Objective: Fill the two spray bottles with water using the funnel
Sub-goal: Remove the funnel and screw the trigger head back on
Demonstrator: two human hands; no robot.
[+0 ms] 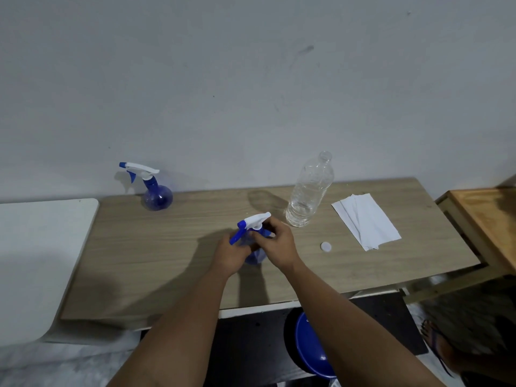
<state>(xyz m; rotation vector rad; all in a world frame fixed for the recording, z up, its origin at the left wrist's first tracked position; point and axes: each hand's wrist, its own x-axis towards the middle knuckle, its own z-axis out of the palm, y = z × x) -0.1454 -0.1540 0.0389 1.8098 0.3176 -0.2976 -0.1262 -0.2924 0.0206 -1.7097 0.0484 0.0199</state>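
Blue translucent plastic, round-bellied: near bottle [255, 256] stands mid-table, gripped by both hands. Left hand [230, 254] wraps the belly from the left, fingers curled round it. Right hand [275, 244] closes on the neck just under the white trigger head [257, 220], fingers bent round the collar. Trigger lever blue, nozzle pointing left.

Step, as I read it: working the spray head at the collar, either unscrewing to open the neck or screwing it back down. Cannot tell which. Water level inside hidden by the hands.

Next move calls for a steady hold on the belly while the collar turns; the body is thin and smooth, likely to slip or flex if squeezed. No funnel in view anywhere on the table.

Outward: clear water bottle [308, 194], ribbed, uncapped, roughly a third full, stands just beyond and right of the hands. Its white cap [325, 246], a flat disc, lies near the right wrist. Folded white paper sheets [365, 220] further right. Second spray bottle [156, 191], same make, head on, stands well apart at the back left against the wall. Table [167, 261] is pale wood-grain laminate, matt.
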